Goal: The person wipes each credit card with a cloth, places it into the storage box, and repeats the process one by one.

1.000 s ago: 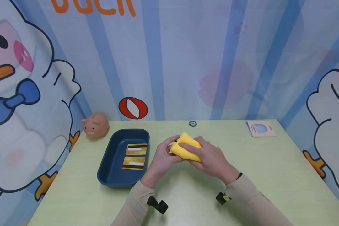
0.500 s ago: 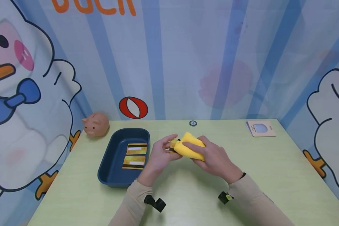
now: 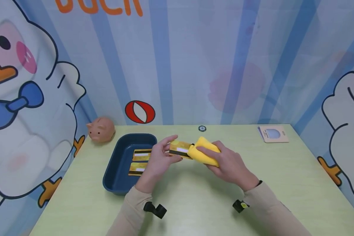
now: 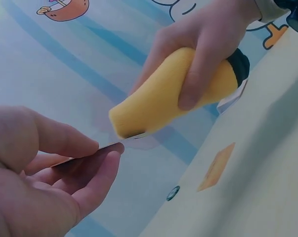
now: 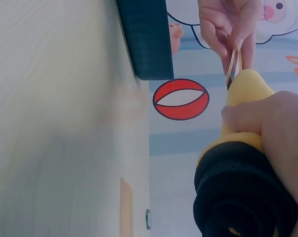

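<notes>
My left hand [image 3: 162, 157] pinches the left end of a gold bank card [image 3: 178, 149] with a black stripe and white strip. The card's right end meets the tip of a soft yellow fabric thing [image 3: 204, 150] with a dark, ribbed-looking rear end, gripped by my right hand [image 3: 228, 162]. Whether the card is inside its tip or only against it, I cannot tell. In the left wrist view the yellow thing [image 4: 158, 98] tilts down toward the card [image 4: 84, 163]. Two similar bank cards [image 3: 141, 154] lie in the dark blue tray [image 3: 113, 183], partly behind my left hand.
A pink piggy bank [image 3: 101, 130] stands at the back left. Along the back edge lie a small round dark disc [image 3: 202, 128] and a pale pink booklet [image 3: 273, 134]. An orange card [image 4: 217, 167] lies on the table. A printed curtain [image 3: 191, 65] hangs behind.
The left hand has moved left and pulled the bank card out from the yellow thing's tip, so more card shows. The right hand has shifted slightly right with the yellow thing.
</notes>
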The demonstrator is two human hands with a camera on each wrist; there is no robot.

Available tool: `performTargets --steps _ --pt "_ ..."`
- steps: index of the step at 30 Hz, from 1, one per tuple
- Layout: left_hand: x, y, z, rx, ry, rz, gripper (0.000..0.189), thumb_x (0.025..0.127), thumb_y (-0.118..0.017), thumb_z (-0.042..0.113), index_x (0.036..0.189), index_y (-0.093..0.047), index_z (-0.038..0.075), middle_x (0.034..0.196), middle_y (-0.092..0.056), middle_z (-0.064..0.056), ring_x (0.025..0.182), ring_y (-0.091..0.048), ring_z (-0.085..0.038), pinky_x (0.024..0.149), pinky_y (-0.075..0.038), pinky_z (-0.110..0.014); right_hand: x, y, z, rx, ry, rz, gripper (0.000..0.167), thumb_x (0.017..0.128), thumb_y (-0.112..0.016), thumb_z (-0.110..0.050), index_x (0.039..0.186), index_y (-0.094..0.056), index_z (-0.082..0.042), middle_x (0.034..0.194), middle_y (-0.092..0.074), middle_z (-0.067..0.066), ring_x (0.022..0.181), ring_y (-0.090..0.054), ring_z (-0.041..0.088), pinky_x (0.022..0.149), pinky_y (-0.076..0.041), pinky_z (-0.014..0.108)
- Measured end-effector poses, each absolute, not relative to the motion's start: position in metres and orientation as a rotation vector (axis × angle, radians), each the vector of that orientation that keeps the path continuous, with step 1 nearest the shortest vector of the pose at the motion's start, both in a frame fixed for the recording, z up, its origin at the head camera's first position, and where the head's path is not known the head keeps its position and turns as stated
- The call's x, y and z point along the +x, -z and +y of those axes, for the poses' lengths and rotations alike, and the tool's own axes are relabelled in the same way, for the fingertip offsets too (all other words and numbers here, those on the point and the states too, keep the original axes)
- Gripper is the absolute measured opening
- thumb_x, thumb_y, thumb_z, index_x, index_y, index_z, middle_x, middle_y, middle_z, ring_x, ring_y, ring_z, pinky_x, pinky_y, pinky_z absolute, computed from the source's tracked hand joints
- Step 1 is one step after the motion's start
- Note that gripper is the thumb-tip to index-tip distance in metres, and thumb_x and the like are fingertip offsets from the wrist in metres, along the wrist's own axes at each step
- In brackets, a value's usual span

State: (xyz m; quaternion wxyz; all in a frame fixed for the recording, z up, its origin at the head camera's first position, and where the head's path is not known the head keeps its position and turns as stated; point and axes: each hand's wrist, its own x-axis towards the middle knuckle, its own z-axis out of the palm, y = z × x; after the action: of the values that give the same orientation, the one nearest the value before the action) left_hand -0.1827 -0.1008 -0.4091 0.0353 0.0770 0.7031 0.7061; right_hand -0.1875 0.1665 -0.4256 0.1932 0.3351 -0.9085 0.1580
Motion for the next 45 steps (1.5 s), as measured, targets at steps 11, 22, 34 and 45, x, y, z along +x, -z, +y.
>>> performTargets --steps 11,22,34,45 --pt "-0.184 0.396 -0.133 0.236 -2.108 2.286 0.074 0.091 -0.069 -0.015 0.156 -0.047 0.012 0.141 -0.064 -0.019 0.123 -0.066 -0.035 0.089 -0.062 -0.030 -0.187 0.431 0.176 0.912 -0.475 -2.581 0.061 0.091 -0.083 -0.028 0.147 -0.061 -0.035 0.126 -0.060 0.015 0.075 -0.062 0.020 0.054 -0.052 0.035" --pt "-0.183 0.394 -0.174 0.116 -2.021 2.349 0.082 0.092 -0.072 -0.009 0.162 -0.036 0.017 0.142 -0.060 -0.021 0.124 -0.062 -0.036 0.086 -0.060 -0.027 -0.187 0.435 0.193 0.877 -0.486 -2.588 0.060 0.091 -0.084 -0.028 0.147 -0.062 -0.032 0.124 -0.059 0.016 0.071 -0.059 0.018 0.054 -0.050 0.033" --pt "-0.174 0.393 -0.223 0.143 -2.023 2.375 0.073 0.096 -0.065 -0.010 0.161 -0.036 0.007 0.138 -0.057 -0.032 0.098 -0.075 -0.024 0.086 -0.063 -0.032 -0.187 0.435 0.204 0.846 -0.479 -2.601 0.063 0.089 -0.085 -0.026 0.147 -0.062 -0.031 0.124 -0.059 0.017 0.075 -0.062 0.023 0.056 -0.052 0.037" --pt "-0.171 0.401 -0.254 -0.052 -1.898 2.560 0.048 0.104 -0.063 0.003 0.150 -0.052 0.001 0.126 -0.061 -0.031 0.104 -0.070 -0.026 0.076 -0.065 -0.037 -0.188 0.438 0.206 0.849 -0.487 -2.592 0.062 0.089 -0.085 -0.026 0.147 -0.062 -0.031 0.123 -0.060 0.016 0.074 -0.061 0.021 0.054 -0.051 0.034"
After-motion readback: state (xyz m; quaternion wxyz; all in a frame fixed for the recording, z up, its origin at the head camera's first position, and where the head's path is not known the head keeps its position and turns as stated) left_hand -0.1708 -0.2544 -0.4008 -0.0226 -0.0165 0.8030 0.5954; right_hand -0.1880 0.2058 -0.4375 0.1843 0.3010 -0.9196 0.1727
